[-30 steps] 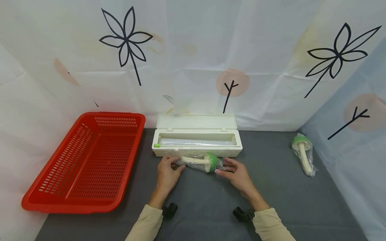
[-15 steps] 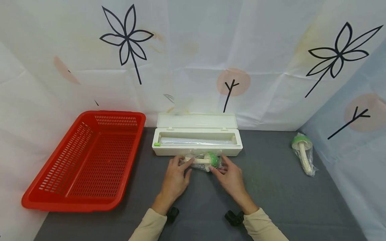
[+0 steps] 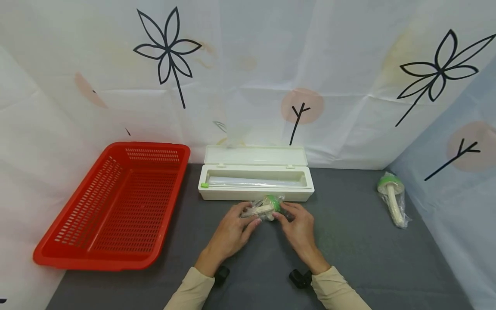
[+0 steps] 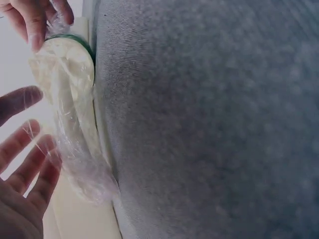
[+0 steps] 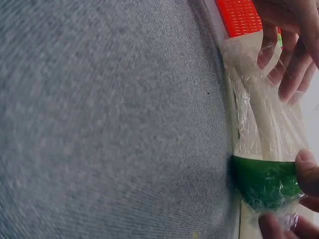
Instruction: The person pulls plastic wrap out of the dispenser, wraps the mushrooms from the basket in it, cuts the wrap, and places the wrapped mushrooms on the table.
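A plastic-wrapped toy mushroom (image 3: 263, 209) with a green cap and pale stem lies between both hands, just in front of the white film box (image 3: 257, 195). My right hand (image 3: 300, 226) pinches the cap end; in the right wrist view its thumb lies against the green cap (image 5: 266, 181), with fingertips at the bunched film below. At the stem end is my left hand (image 3: 230, 232). The left wrist view shows its fingers (image 4: 32, 164) spread and loosely bent, fingertips right at the clear wrap around the stem (image 4: 67, 109).
A red slotted basket (image 3: 155, 254) stands on the left of the grey table (image 3: 348, 258). The film box has its lid (image 3: 255, 156) raised and a roll of film (image 3: 252, 182) inside. Another wrapped toy mushroom (image 3: 394, 202) lies at the far right, near the patterned cloth wall.
Both hands have moved inward from the film's ends toward the mushroom. The left hand has shifted right along the stem, and the mushroom has turned slightly, its stem end now lower.
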### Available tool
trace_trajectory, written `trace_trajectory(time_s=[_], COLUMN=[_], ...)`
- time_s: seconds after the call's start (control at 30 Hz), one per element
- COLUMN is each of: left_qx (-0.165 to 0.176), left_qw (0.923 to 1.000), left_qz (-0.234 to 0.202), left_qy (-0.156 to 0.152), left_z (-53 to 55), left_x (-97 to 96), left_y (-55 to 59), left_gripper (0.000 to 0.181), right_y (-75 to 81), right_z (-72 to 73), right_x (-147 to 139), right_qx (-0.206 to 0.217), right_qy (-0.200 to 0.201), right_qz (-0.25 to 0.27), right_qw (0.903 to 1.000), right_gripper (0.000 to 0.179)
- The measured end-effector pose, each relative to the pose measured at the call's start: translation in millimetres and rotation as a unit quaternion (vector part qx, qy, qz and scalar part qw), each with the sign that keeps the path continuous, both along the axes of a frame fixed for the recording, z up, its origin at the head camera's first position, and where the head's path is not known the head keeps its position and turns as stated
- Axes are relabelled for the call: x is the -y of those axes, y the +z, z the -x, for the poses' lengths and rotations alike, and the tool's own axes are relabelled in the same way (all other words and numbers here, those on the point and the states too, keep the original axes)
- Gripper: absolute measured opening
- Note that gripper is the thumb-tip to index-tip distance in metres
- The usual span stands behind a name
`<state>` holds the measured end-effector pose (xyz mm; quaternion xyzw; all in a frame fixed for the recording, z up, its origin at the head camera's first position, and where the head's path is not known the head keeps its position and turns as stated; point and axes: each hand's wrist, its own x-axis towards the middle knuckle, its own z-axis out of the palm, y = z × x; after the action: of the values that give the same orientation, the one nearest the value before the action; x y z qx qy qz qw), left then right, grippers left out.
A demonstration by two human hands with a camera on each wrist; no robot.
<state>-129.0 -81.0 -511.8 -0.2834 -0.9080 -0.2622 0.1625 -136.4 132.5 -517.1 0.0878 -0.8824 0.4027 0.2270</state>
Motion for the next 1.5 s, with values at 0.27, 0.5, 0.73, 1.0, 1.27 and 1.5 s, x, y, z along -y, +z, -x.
trace_trajectory(time_s=[0.27, 0.5, 0.73, 1.0, 1.27, 1.5], left_qx=[-0.019, 0.005, 0.079, -0.025, -0.044, 0.075], left_qw=[0.9987, 0.9934, 0.9810, 0.9941, 0.9942, 0.9962], left_qz=[0.030, -0.036, -0.099, 0.016, 0.082, 0.044], left_qy=[0.037, 0.108, 0.147, 0.104, 0.054, 0.006], left_z=[7.0, 13.7, 16.2, 14.4, 12.0, 14.1], left_x=[-15.6, -25.5, -26.3, -23.3, -17.8, -11.2], left_y=[-1.3, -0.6, 3.6, 1.7, 7.8, 16.8], left_gripper=[0.004, 0.026, 0.057, 0.032, 0.020, 0.017], right_y=[5.1, 8.4, 9.3, 4.8, 16.9, 31.1], right_z=[1.7, 2.7, 6.1, 1.8, 0.8, 6.2], right_x=[-3.6, -6.1, -6.8, -8.3, -13.9, -20.5], right_qx=[0.007, 0.050, 0.030, -0.027, -0.028, 0.087], right_qy=[0.017, 0.033, 0.081, 0.101, 0.153, 0.266], right_qz=[0.005, -0.004, -0.030, -0.056, -0.139, -0.200], right_qw=[0.9998, 0.9982, 0.9959, 0.9930, 0.9779, 0.9390], right_gripper=[0.035, 0.050, 0.050, 0.045, 0.062, 0.073])
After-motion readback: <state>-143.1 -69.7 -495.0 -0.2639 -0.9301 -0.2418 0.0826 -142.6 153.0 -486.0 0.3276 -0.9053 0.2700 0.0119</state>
